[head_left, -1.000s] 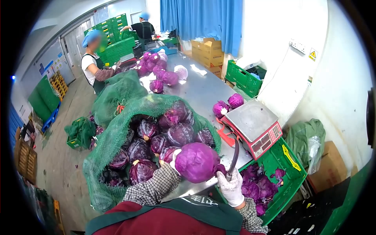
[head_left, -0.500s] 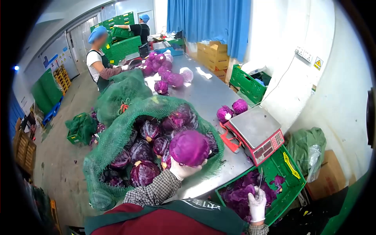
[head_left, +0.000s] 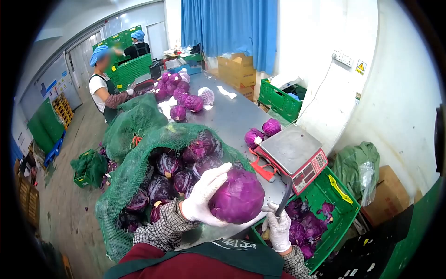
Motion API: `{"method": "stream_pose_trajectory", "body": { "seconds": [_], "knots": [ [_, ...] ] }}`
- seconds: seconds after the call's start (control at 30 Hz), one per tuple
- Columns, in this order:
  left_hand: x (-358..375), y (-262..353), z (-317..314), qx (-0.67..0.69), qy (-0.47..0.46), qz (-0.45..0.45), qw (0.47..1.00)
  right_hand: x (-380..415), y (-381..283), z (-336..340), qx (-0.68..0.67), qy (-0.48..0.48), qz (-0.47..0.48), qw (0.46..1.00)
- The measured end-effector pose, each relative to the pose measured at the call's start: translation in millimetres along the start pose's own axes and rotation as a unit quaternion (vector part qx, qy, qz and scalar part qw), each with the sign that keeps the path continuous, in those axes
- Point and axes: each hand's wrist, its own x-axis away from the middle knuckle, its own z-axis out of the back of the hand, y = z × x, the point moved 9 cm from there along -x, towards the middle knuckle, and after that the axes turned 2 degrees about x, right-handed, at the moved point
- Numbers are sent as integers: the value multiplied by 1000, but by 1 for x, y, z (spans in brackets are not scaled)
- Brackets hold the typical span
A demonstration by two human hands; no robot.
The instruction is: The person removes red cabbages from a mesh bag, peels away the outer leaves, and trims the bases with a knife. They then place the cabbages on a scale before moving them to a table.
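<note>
My left hand point(head_left: 204, 197), in a white glove, holds a large purple cabbage point(head_left: 238, 196) by its left side above the table edge. To the right, my gloved right hand point(head_left: 278, 227) grips a knife point(head_left: 285, 195) whose dark curved blade points up. Left of the held cabbage, a green mesh sack point(head_left: 116, 190) lies open, with many dark purple cabbages point(head_left: 161, 188) inside. Below and right of my right hand, a green crate point(head_left: 341, 223) holds loose purple leaves point(head_left: 306, 228).
A red scale point(head_left: 290, 146) stands on the metal table point(head_left: 227, 121), beside two cabbages and an orange-red tool point(head_left: 263, 168). More cabbages point(head_left: 179, 90) lie farther back. Two people point(head_left: 103, 88) in blue caps stand at the far left. Boxes point(head_left: 237, 69) stand beyond the table.
The held cabbage has moved right and nearer, with my left hand now on its left side. My right hand has shifted left with the knife raised. The whole view has shifted somewhat.
</note>
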Motion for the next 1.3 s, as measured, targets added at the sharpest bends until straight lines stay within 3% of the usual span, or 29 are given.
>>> {"method": "stream_pose_trajectory", "body": {
  "seconds": [0.07,0.2,0.43,0.47,0.57,0.67,0.73,0.77,0.87,1.0,1.03,1.13,1.17,1.23,1.3],
  "knots": [
    [-1,1,1,-25,16,15,999,-2,-4,-4,18,-9,24,1000],
    [-2,7,3,-105,63,-45,991,-3,-5,-12,7,-17,26,999],
    [-9,-10,2,-145,52,79,985,-6,6,-13,26,-25,7,999],
    [-2,-22,-6,-128,34,133,982,-7,8,-13,25,-23,3,999],
    [5,-30,-23,-124,16,154,980,-8,9,-13,43,-16,-2,999],
    [15,-42,-45,-114,-26,208,971,-10,14,-11,187,-16,103,977],
    [25,-51,-64,-110,-55,235,964,-8,17,-10,210,-20,99,973],
    [34,-58,-80,-111,-99,261,954,-8,28,-8,168,-19,29,985],
    [58,-68,-120,-175,-192,300,918,0,65,-6,159,-27,-6,987],
    [87,-77,-161,-225,-268,339,873,6,93,-16,288,-63,89,951],
    [89,-77,-163,-192,-242,322,895,10,114,-15,315,-69,127,938],
    [94,-80,-152,-65,-167,281,943,9,123,4,218,-32,19,975],
    [96,-83,-151,-50,-205,291,933,9,131,10,184,-25,-34,982],
    [107,-85,-156,-92,-206,221,949,10,140,20,103,-11,-129,986],
    [108,-91,-165,-95,-215,267,935,6,145,26,104,-18,-142,984]
  ]
}}
